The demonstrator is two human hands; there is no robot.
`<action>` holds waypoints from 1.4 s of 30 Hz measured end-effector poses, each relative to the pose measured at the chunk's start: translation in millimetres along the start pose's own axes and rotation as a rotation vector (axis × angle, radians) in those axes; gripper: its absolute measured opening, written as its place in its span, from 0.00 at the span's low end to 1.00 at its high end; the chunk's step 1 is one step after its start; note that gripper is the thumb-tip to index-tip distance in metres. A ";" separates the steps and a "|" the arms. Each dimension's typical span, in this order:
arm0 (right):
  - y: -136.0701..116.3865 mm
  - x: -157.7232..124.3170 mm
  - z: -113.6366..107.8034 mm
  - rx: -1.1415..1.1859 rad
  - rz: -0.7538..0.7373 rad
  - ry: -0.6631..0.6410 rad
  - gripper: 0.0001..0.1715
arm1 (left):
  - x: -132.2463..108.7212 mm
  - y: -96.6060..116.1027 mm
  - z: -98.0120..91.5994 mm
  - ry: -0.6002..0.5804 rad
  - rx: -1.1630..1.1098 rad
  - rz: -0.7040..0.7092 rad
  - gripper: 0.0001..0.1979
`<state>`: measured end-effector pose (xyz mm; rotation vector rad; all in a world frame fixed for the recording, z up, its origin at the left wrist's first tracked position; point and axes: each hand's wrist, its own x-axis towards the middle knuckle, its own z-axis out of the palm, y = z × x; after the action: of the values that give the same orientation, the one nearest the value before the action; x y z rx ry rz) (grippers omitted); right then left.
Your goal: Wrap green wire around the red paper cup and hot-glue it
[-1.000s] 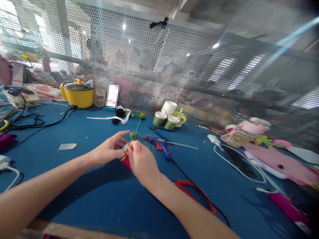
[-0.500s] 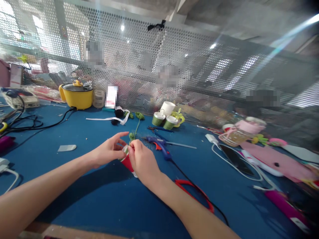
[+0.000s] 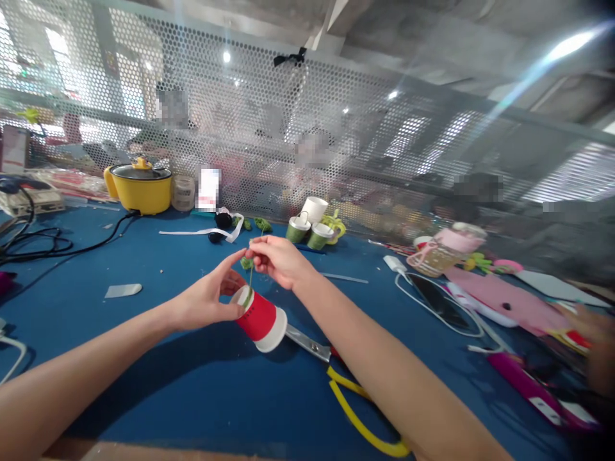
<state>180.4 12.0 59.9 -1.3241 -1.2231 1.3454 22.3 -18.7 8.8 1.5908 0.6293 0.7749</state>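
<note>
At the far left of the frame black cables (image 3: 33,246) loop over the blue table (image 3: 158,378), and a small grey scrap (image 3: 123,291) lies flat on the cloth further in; in the upper left a yellow pot (image 3: 139,188) with a dark lid stands at the foot of the perforated metal screen (image 3: 336,128), with a white ribbon (image 3: 202,231) lying just right of it. The left hand (image 3: 206,299) comes in from the lower left and sits at centre frame, thumb and fingers closed on the rim of a red paper cup (image 3: 258,318) that lies tilted on its side, its mouth toward the hand and its white base pointing to the lower right, held just above the table. The right hand (image 3: 278,257) is just above and right of the cup, fingertips pinched together on a thin green cord (image 3: 249,282) that runs down from the pinch to the cup's rim. Behind the hands, near the screen, stand small green cups (image 3: 307,233). Below the cup a pair of scissors (image 3: 336,371) with yellow handles lies on the table, partly hidden by the right forearm. Right of centre a white cable (image 3: 432,307) curls around a dark phone (image 3: 439,306), a pink-lidded jar (image 3: 444,251) stands behind it, and a pink felt shape (image 3: 509,306) lies toward the right edge, where the picture is blurred
</note>
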 end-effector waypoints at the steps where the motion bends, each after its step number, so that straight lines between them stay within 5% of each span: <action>1: -3.9 7.9 0.1 -0.006 -0.003 0.001 0.10 | -0.5 0.5 0.0 -0.006 -0.002 0.017 0.45; 9: -35.1 66.7 11.9 -0.195 -0.085 -0.010 0.13 | -4.5 1.4 4.2 -0.174 0.037 0.039 0.37; 16: -44.2 82.4 35.2 -0.612 -0.111 -0.175 0.09 | -4.3 0.6 7.6 -0.224 -0.046 -0.082 0.34; 21: -61.6 71.9 21.9 -0.755 -0.255 -0.009 0.11 | -2.4 1.8 6.9 -0.206 -0.036 -0.109 0.35; 26: -60.1 42.8 -25.7 -0.571 -0.304 0.159 0.10 | -1.4 -1.1 5.6 -0.193 -0.006 -0.102 0.36; 32: -0.6 4.4 -82.3 -0.303 -0.174 0.179 0.14 | -1.2 -2.3 3.3 -0.194 0.027 -0.085 0.36; 36: 26.5 -22.0 -79.3 -0.030 -0.129 0.000 0.12 | -0.9 -1.3 3.3 -0.195 0.009 -0.102 0.37; 42: 33.9 -39.7 -52.6 0.422 -0.099 -0.258 0.08 | -0.3 -0.5 1.3 -0.181 0.030 -0.102 0.36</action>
<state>237.2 -28.4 34.7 -0.8035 -1.0759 1.6299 23.1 -19.6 8.2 1.6217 0.5871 0.5420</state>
